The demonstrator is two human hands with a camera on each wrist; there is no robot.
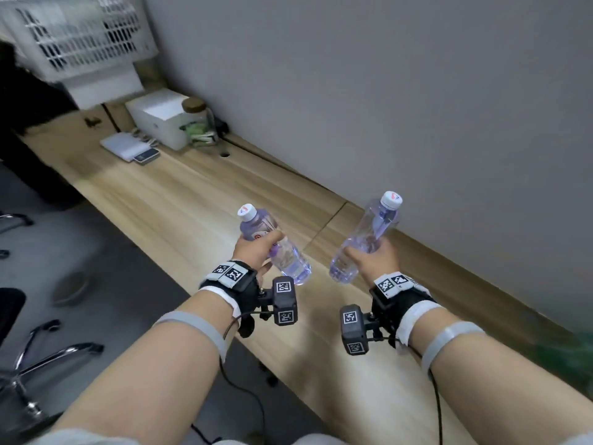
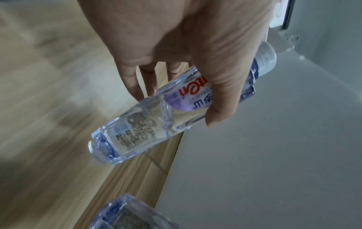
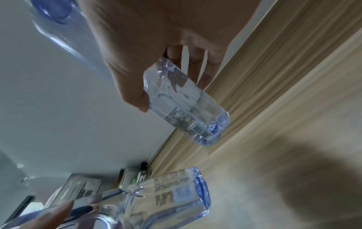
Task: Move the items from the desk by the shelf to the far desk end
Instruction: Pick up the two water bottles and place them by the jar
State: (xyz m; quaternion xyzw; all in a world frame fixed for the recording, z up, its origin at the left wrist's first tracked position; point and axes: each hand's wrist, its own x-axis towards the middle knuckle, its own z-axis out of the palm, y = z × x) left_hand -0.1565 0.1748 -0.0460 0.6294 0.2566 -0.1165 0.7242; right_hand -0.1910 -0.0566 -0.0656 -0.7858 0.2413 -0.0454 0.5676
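Two clear water bottles with white caps and purple labels are held in the air above the long wooden desk (image 1: 179, 200). My left hand (image 1: 256, 252) grips the left bottle (image 1: 276, 245) round its middle, cap tilted up and to the left. In the left wrist view my thumb and fingers wrap the left bottle (image 2: 149, 120) at its label. My right hand (image 1: 372, 255) grips the right bottle (image 1: 365, 239), cap pointing up and to the right. Its lower half (image 3: 186, 111) sticks out below my right thumb in the right wrist view. The bottle bases are close together, apart.
At the far end of the desk stand a white box-shaped device (image 1: 160, 120), a cork-lidded jar (image 1: 199, 123) and a flat white device (image 1: 125, 146). A white basket (image 1: 80, 36) sits beyond. A grey wall (image 1: 417, 91) borders the desk's right side. A chair base (image 1: 32, 364) stands on the left floor.
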